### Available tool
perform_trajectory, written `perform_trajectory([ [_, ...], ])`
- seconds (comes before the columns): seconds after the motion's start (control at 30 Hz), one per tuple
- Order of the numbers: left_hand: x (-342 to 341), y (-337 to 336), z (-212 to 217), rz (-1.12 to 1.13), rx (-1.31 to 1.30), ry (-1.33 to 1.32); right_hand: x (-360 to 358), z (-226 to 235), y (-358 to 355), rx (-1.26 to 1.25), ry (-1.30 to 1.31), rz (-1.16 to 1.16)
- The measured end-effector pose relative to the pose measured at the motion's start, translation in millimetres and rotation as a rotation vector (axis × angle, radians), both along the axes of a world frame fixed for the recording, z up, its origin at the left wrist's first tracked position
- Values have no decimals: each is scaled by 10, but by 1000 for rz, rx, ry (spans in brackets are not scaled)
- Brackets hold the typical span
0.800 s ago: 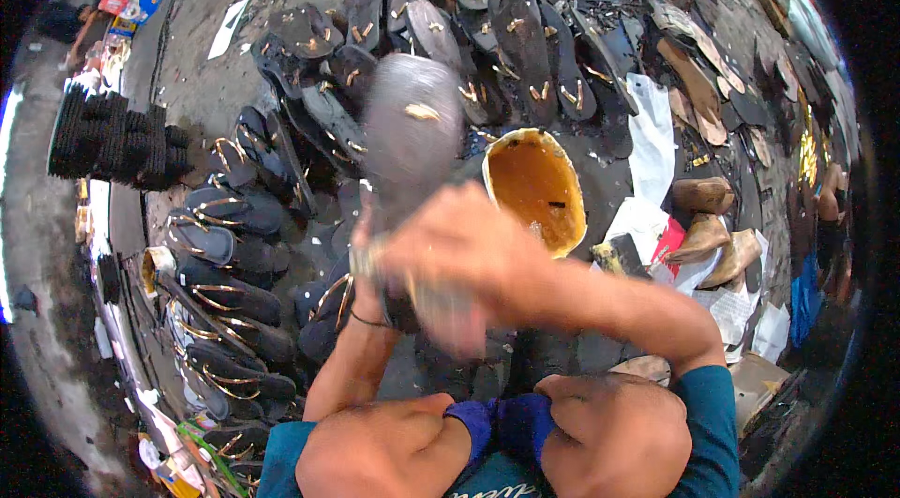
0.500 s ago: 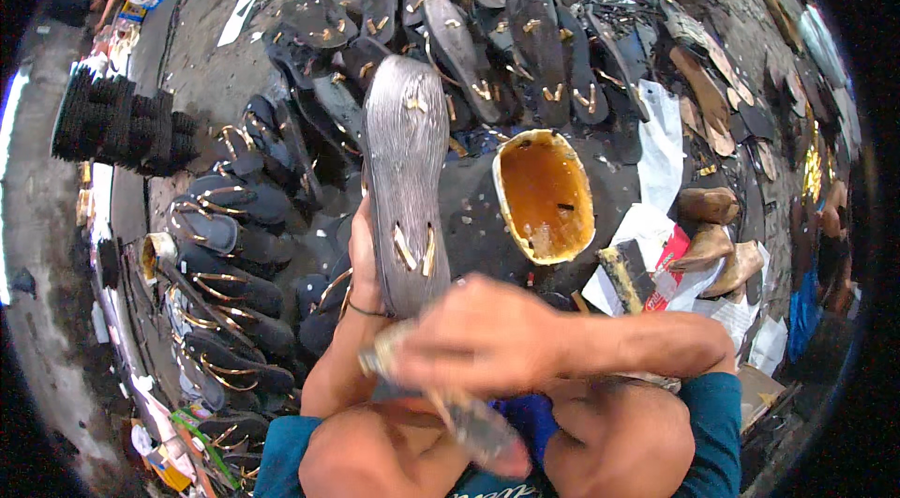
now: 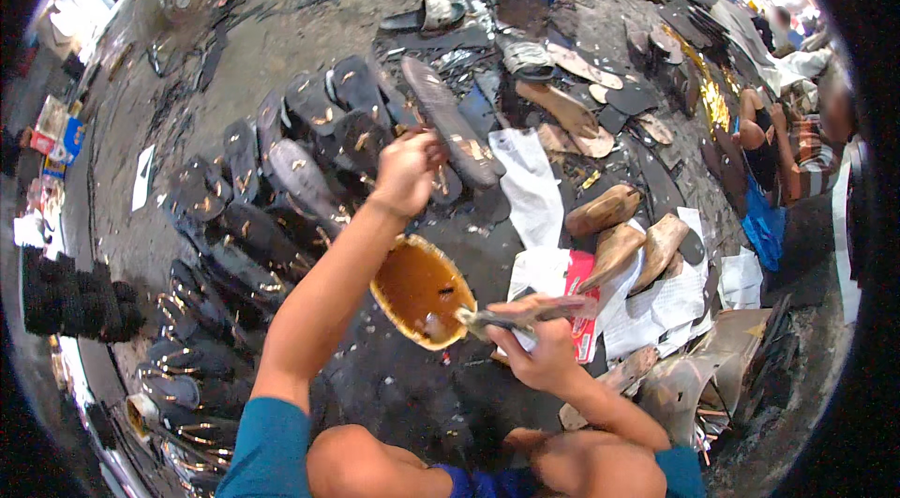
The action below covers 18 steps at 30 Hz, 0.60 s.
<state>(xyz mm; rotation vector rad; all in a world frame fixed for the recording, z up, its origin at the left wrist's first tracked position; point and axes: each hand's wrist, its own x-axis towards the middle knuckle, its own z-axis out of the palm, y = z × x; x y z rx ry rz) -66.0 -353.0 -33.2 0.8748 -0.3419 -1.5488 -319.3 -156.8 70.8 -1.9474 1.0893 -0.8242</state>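
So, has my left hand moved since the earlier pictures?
Yes. Judged against the bowl of brown paste, your left hand has gone from its left side to beyond its far rim.

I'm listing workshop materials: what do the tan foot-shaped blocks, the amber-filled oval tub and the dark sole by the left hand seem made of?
Tan foot-shaped blocks: probably wood, smooth, patchily brown.
Oval tub: unclear, perhaps plastic; yellowish crust coats its rim.
Dark sole: likely rubber or foam, with a dull sheen.

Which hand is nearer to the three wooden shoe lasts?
Right: the right hand, holding a brush, is below and left of the wooden shoe lasts; the left hand is farther, beside a dark sole.
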Motion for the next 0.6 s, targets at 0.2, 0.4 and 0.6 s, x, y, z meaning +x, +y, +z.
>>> perform_trajectory([
  [0.2,-1380,-1559,-939,299,239,-121,-561,143,325,335,133,-367],
  [0.4,-1783,-1623,-1078,291,603,-327,-727,47,288,282,153,-489],
  [0.6,-713,-373,50,-213,-227,-671,-317,-289,-117,105,230,-307],
])
